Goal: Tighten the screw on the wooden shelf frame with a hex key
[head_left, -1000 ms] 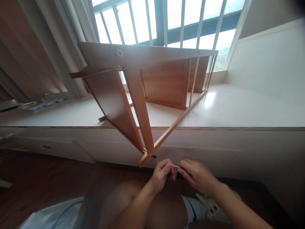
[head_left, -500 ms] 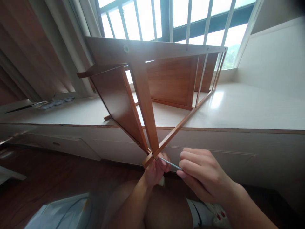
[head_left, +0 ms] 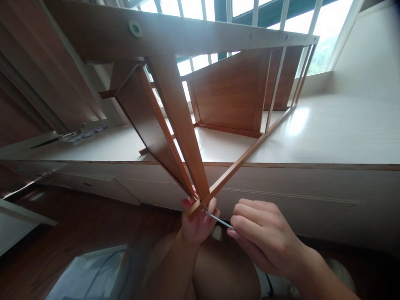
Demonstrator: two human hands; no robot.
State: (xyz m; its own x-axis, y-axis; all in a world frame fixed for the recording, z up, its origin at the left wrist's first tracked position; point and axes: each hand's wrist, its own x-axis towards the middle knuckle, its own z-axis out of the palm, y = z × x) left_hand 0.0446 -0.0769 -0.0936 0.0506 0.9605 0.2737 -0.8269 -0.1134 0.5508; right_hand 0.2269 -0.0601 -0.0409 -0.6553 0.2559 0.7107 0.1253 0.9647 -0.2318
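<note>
A brown wooden shelf frame (head_left: 181,125) lies tilted, one corner jutting over the ledge's front edge. My left hand (head_left: 196,225) cups this lower corner from below, fingers on both sides of the wooden rail (head_left: 234,168). Some of its fingers are hidden behind the wood. My right hand (head_left: 265,233) is closed around a thin grey metal hex key (head_left: 220,221). The key's far end meets a small bolt at the joint, beside my left fingers; its near end is hidden in my right fist.
The frame rests on a white ledge (head_left: 343,137) with drawer fronts below. Behind it stands a barred window (head_left: 215,12), with a curtain (head_left: 28,71) at the left. Small items (head_left: 86,133) lie on the ledge's left part. A pale box-like object (head_left: 90,271) sits on the dark floor.
The view has shifted closer, and the frame's upper beam looks larger and higher. My left hand has opened somewhat around the corner. My right hand and the key have swung slightly down and left.
</note>
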